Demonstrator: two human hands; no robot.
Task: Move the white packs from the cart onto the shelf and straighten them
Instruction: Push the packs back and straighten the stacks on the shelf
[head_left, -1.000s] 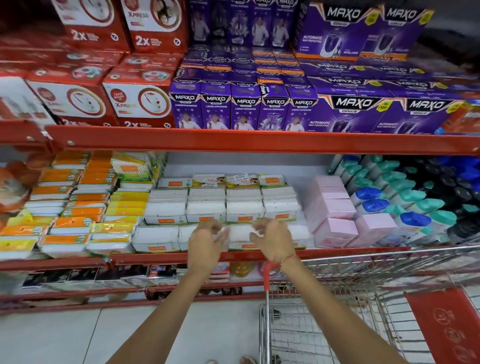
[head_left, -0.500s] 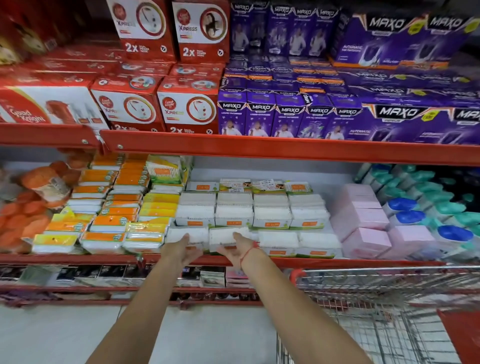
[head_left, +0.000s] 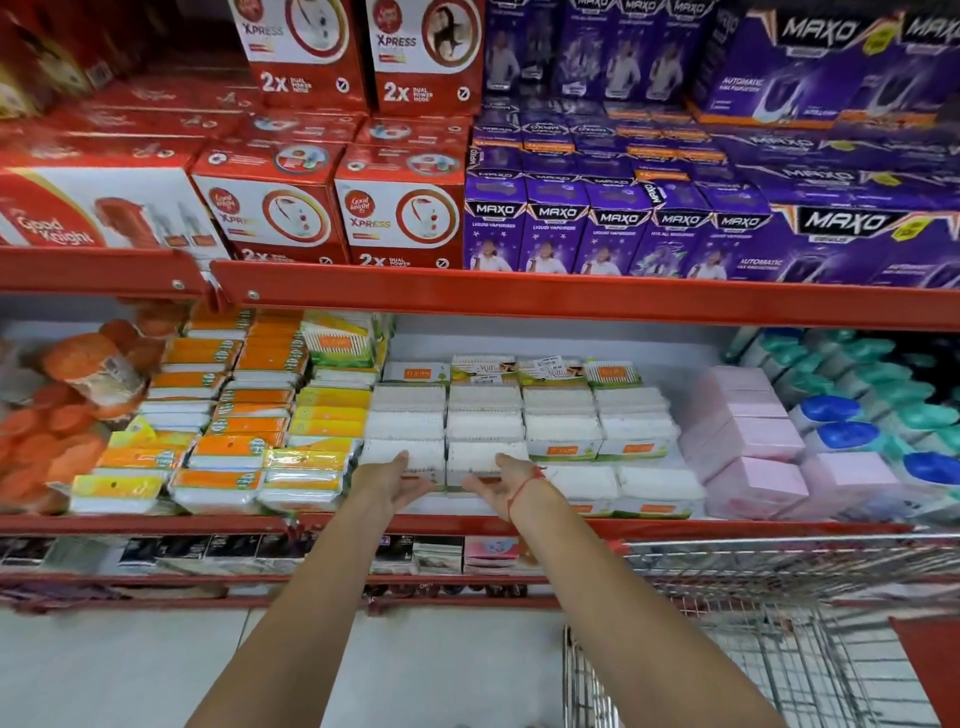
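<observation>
Now both palms lie open and empty: left hand (head_left: 396, 480) and right hand (head_left: 500, 486) sit just below two front white packs (head_left: 445, 460), long sides facing the fingertips.

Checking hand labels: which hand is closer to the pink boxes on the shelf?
Right. The right hand is at the white packs, with the pink boxes further to its right; the left hand is farther left still.

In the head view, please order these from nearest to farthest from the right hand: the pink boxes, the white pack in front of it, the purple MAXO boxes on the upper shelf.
From the right hand:
1. White pack, directly at its fingers, front row of the middle shelf.
2. Pink boxes, to the right on the same shelf.
3. Purple MAXO boxes, up on the shelf above.
</observation>
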